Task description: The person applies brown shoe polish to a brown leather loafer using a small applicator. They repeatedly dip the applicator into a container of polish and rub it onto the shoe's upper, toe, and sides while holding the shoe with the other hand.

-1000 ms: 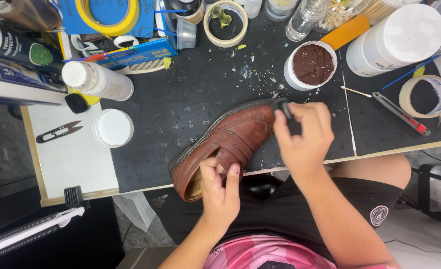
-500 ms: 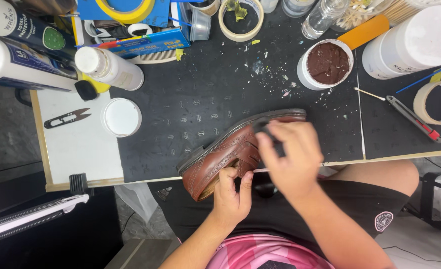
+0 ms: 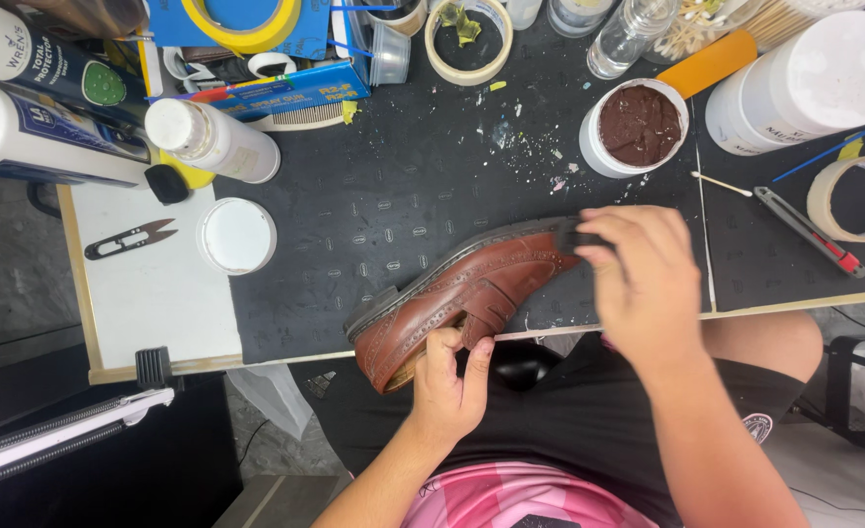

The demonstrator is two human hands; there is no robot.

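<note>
Left hand [image 3: 449, 383] pinches the brown brogue shoe [image 3: 462, 293] steady by its opening; right hand [image 3: 641, 284], fingers curled on a small dark applicator [image 3: 574, 238], works the toe; best with light, even strokes.

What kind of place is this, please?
Probably a shoe repair or shoe care workbench: a brown leather shoe held by both hands, an open tub of brown paste, and tape rolls on the black mat.

You sit at a work table [image 3: 80, 293] with a thin wooden edge. A black mat [image 3: 393, 196] covers most of it, and a white sheet [image 3: 158, 293] lies on the left. The grey floor [image 3: 12, 284] shows at the left. The light is bright and even.
</note>
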